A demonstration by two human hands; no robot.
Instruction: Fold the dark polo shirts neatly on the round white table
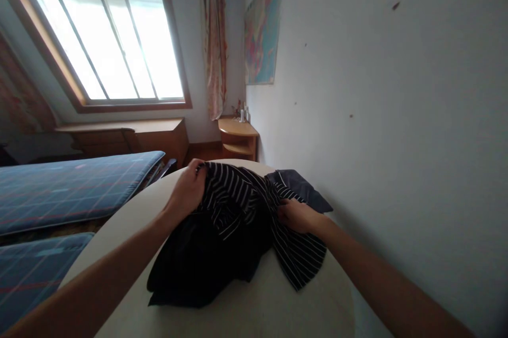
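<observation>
A black garment with white stripes [238, 184] lies bunched on a pale round table [130, 258]. My left hand [193, 185] pinches its upper left edge. On the other side, my right hand [296, 215] grips a gathered fold of the striped cloth, its fingertips partly hidden in the fabric. A striped flap [304, 258] hangs down from that fold onto the tabletop. Plain black cloth [198, 264] spreads below my left hand; whether it belongs to the striped garment I cannot tell. Dark grey cloth [304, 188] sticks out behind my right hand.
A white wall [416, 158] runs close along the right side of the table. To the left are blue plaid mattresses [79, 184]. Farther back stand a small wooden corner shelf [238, 127], a wooden desk [159, 129] and a bright window [115, 36]. A map [262, 36] hangs on the wall.
</observation>
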